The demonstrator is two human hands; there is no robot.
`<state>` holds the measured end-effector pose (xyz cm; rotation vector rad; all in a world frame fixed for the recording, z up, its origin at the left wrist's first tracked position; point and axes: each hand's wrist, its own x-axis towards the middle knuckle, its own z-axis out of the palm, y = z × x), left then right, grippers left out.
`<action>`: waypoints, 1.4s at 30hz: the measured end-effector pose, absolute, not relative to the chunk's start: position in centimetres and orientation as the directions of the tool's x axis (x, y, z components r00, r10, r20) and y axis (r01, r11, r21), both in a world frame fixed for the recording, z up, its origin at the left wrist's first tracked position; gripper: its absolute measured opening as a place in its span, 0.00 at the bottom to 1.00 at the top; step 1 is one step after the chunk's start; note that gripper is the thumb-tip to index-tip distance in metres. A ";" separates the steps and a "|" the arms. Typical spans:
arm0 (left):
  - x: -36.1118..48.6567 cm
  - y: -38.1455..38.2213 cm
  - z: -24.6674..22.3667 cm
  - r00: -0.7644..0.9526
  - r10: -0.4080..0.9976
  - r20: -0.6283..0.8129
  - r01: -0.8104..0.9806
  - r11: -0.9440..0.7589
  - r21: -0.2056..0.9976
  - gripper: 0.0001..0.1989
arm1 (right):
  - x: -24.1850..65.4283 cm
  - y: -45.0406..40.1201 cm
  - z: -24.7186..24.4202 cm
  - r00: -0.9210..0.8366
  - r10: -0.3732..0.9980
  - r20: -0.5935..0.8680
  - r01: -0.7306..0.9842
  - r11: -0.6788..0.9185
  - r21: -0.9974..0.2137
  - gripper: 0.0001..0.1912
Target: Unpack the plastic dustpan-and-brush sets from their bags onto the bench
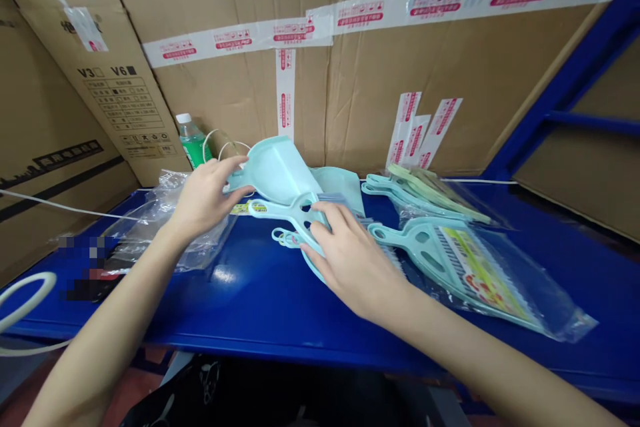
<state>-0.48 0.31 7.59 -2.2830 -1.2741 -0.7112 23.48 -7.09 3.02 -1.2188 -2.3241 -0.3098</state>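
Near the middle, my left hand (207,190) grips the handle of a light blue dustpan (279,170), its pan tilted up off the blue surface. My right hand (353,257) is closed over the head of a light blue hand brush (280,208), whose looped handle points left, just below the dustpan. Some bristles show beyond my right fingers. Under that hand, more looped handles (285,236) stick out, partly hidden. Another light blue dustpan (343,185) lies behind the brush.
Bagged brush-and-dustpan sets (425,253) lie at the right, with more (425,193) behind them. Clear plastic bags (165,227) lie left. A green-labelled bottle (193,140) stands at the back, against taped cardboard (225,93). A white cable (65,204) crosses the left side.
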 end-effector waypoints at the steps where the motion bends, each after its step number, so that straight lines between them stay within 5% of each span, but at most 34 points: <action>1: -0.3 0.9 8.1 0.435 0.652 0.621 0.872 -0.478 -0.109 0.21 | 23.4 -7.4 3.0 -0.485 0.717 0.501 0.828 0.561 -0.001 0.13; 8: 4.1 6.7 9.5 0.485 0.672 0.560 0.834 -0.548 -0.064 0.19 | 22.8 -7.9 2.4 -0.460 0.879 0.124 0.887 0.461 0.028 0.18; 17: 9.0 11.6 8.4 0.739 0.634 0.226 0.654 -0.757 -0.014 0.19 | 23.9 -8.0 3.7 -0.399 0.911 0.101 0.913 0.405 -0.044 0.22; 24: 11.0 13.5 7.8 0.774 0.621 0.122 0.631 -0.773 -0.067 0.18 | 24.3 -7.6 4.1 -0.327 0.944 0.047 0.945 0.326 0.037 0.32; 28: 12.2 13.7 7.2 0.792 0.606 0.068 0.609 -0.782 -0.130 0.15 | 25.6 -7.1 5.1 -0.357 0.934 0.017 0.934 0.357 0.008 0.24; 32: 12.9 13.6 6.6 0.794 0.606 0.056 0.605 -0.778 -0.171 0.17 | 28.4 -5.5 6.3 -0.285 0.958 0.024 0.957 0.283 0.055 0.17; 36: 13.4 13.6 6.3 0.781 0.621 0.068 0.622 -0.761 -0.184 0.20 | 31.3 -3.6 6.6 -0.202 0.969 -0.141 0.972 0.216 0.088 0.13; 42: 13.6 10.5 7.0 0.802 0.573 0.170 0.597 -0.785 -0.166 0.17 | 32.3 -2.8 6.3 -0.256 0.948 -0.188 0.963 0.268 0.040 0.20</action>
